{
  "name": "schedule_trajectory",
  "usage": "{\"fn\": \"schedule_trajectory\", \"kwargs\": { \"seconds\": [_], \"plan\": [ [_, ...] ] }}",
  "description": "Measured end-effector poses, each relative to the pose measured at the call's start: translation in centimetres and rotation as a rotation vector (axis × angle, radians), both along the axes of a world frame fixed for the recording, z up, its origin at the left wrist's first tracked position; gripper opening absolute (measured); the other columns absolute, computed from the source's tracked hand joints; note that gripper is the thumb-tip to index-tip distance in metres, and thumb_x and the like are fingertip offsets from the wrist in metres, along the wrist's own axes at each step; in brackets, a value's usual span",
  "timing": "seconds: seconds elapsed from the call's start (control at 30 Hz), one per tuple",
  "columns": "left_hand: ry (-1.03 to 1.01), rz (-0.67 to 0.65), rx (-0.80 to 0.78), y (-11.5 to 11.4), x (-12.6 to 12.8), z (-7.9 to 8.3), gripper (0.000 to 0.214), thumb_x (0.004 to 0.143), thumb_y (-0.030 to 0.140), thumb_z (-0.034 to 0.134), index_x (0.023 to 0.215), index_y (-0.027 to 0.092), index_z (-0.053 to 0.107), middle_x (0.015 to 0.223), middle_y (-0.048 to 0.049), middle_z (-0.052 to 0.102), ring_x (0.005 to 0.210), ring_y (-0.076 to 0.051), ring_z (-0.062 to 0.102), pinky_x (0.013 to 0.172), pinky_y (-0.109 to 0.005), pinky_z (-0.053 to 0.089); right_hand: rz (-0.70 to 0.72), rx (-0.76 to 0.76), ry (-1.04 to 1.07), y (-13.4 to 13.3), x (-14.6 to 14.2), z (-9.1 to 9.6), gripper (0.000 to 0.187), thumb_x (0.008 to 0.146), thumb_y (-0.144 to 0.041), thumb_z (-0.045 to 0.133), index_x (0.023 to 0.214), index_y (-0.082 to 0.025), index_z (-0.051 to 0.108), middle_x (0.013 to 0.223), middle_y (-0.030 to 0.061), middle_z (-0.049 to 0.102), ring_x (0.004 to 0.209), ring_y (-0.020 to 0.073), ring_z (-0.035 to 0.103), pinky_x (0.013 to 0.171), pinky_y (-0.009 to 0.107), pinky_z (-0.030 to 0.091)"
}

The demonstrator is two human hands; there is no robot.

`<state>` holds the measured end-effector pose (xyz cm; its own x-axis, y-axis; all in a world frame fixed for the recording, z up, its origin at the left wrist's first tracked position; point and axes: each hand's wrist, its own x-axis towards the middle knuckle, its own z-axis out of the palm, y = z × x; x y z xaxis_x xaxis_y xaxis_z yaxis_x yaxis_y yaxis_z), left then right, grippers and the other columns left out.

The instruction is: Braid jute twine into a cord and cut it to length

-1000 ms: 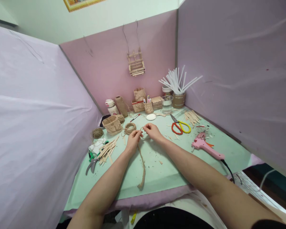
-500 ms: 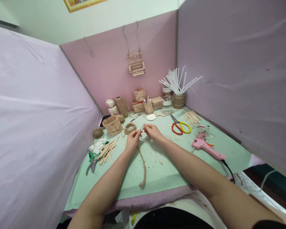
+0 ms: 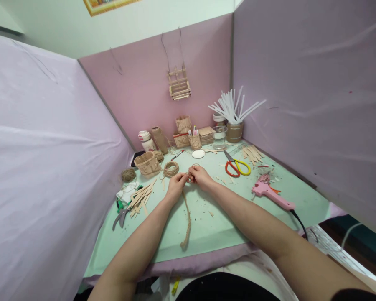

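My left hand (image 3: 176, 184) and my right hand (image 3: 199, 175) meet at the middle of the green table top (image 3: 225, 217), fingertips pinched together on the far end of a braided jute cord (image 3: 187, 219). The braid runs from my fingers toward me and ends near the table's front edge. Loose thin strands loop between the two hands. A small coil of jute twine (image 3: 171, 168) lies just beyond my left hand.
A pink glue gun (image 3: 271, 194) lies right, red-and-yellow scissors (image 3: 236, 166) behind it. Wooden sticks (image 3: 141, 196) and pliers (image 3: 121, 214) lie left, near a twine ball (image 3: 128, 174) and woven basket (image 3: 148, 163). Jars, a glass and white straws (image 3: 232, 106) line the back wall.
My hands have drawn closer together, so the open loop of strands between them has closed into a tight pinch. The braid's near end shifted slightly.
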<state>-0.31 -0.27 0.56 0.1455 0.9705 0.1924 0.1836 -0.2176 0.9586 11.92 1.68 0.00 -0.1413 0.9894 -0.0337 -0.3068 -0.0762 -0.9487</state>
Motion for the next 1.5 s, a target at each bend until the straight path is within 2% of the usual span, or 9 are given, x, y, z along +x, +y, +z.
{"fn": "schedule_trajectory", "kwargs": {
  "seconds": [0.3, 0.4, 0.47, 0.6, 0.73, 0.83, 0.97, 1.13, 1.5],
  "plan": [
    [0.030, -0.048, 0.037, -1.1, 0.7, 1.1, 0.025, 0.075, 0.038, 0.057, 0.064, 0.015, 0.061, 0.063, -0.0007, 0.061, 0.057, -0.010, 0.046, 0.058, -0.023, 0.035, -0.040, -0.152, 0.072, 0.2, 0.2, 0.5, 0.025, 0.086, -0.030, 0.038, 0.063, -0.020, 0.042, 0.044, -0.0036, 0.045, 0.037, 0.0083, 0.041, 0.041, 0.020, 0.034],
    [0.049, -0.019, 0.050, -1.0, 0.6, 0.9, 0.027, 0.076, 0.040, 0.056, 0.064, 0.015, 0.061, 0.061, -0.0001, 0.059, 0.055, -0.010, 0.044, 0.057, -0.023, 0.035, -0.037, -0.134, -0.011, 0.2, 0.4, 0.6, 0.027, 0.086, -0.034, 0.039, 0.064, -0.020, 0.044, 0.046, -0.0029, 0.047, 0.038, 0.0089, 0.041, 0.043, 0.022, 0.034],
    [0.058, 0.036, 0.061, -0.7, 0.4, 0.7, 0.028, 0.075, 0.041, 0.056, 0.067, 0.016, 0.062, 0.061, 0.0003, 0.058, 0.056, -0.010, 0.045, 0.057, -0.022, 0.035, -0.094, -0.042, -0.181, 0.1, 0.7, 0.7, 0.031, 0.085, -0.039, 0.040, 0.063, -0.019, 0.046, 0.047, -0.0016, 0.050, 0.040, 0.0094, 0.041, 0.044, 0.023, 0.034],
    [0.068, 0.150, 0.053, 0.0, -0.2, 0.2, 0.028, 0.075, 0.042, 0.056, 0.076, 0.016, 0.064, 0.066, -0.0004, 0.058, 0.062, -0.012, 0.050, 0.057, -0.022, 0.038, -0.269, 0.264, -0.504, -0.2, 1.0, 1.0, 0.034, 0.083, -0.045, 0.043, 0.062, -0.019, 0.050, 0.053, -0.0009, 0.052, 0.051, 0.0116, 0.046, 0.053, 0.024, 0.035],
    [0.102, 0.188, 0.100, 0.1, -0.6, 0.2, 0.026, 0.075, 0.040, 0.055, 0.072, 0.016, 0.063, 0.064, -0.0005, 0.058, 0.062, -0.013, 0.050, 0.057, -0.022, 0.038, -0.254, 0.535, -0.512, -0.8, 0.9, 1.3, 0.017, 0.077, -0.033, 0.053, 0.086, -0.020, 0.056, 0.077, -0.0002, 0.056, 0.065, 0.0121, 0.049, 0.065, 0.025, 0.039],
    [0.158, 0.180, 0.158, 0.1, -0.6, 0.2, 0.024, 0.076, 0.037, 0.054, 0.067, 0.016, 0.062, 0.063, -0.0006, 0.059, 0.062, -0.013, 0.050, 0.059, -0.023, 0.038, -0.219, 0.658, -0.557, -0.9, 0.8, 1.2, 0.011, 0.075, -0.023, 0.052, 0.083, -0.020, 0.058, 0.084, 0.0018, 0.054, 0.071, 0.0126, 0.049, 0.071, 0.026, 0.039],
    [0.211, 0.191, 0.181, 0.2, -0.6, 0.1, 0.024, 0.077, 0.037, 0.053, 0.070, 0.017, 0.064, 0.064, -0.0006, 0.059, 0.062, -0.013, 0.050, 0.060, -0.023, 0.037, -0.239, 0.600, -0.615, -0.6, 0.6, 0.8, 0.010, 0.077, -0.022, 0.049, 0.070, -0.019, 0.056, 0.075, 0.0011, 0.053, 0.075, 0.0142, 0.049, 0.073, 0.027, 0.037],
    [0.218, 0.192, 0.219, 0.1, -0.4, 0.3, 0.023, 0.076, 0.037, 0.054, 0.074, 0.017, 0.066, 0.063, -0.0005, 0.059, 0.060, -0.013, 0.048, 0.058, -0.023, 0.036, -0.197, 0.411, -0.494, 0.0, 0.4, 0.5, 0.011, 0.075, -0.023, 0.049, 0.067, -0.018, 0.054, 0.069, -0.0005, 0.055, 0.067, 0.0127, 0.049, 0.066, 0.025, 0.037],
    [0.214, 0.204, 0.245, -0.5, -0.2, 0.6, 0.023, 0.076, 0.034, 0.053, 0.072, 0.015, 0.065, 0.064, -0.0004, 0.058, 0.061, -0.012, 0.048, 0.058, -0.022, 0.037, -0.179, 0.294, -0.448, -0.1, 0.4, 0.6, 0.019, 0.072, -0.033, 0.053, 0.068, -0.016, 0.058, 0.064, -0.0012, 0.056, 0.060, 0.0108, 0.048, 0.059, 0.023, 0.037]
  ]
}}
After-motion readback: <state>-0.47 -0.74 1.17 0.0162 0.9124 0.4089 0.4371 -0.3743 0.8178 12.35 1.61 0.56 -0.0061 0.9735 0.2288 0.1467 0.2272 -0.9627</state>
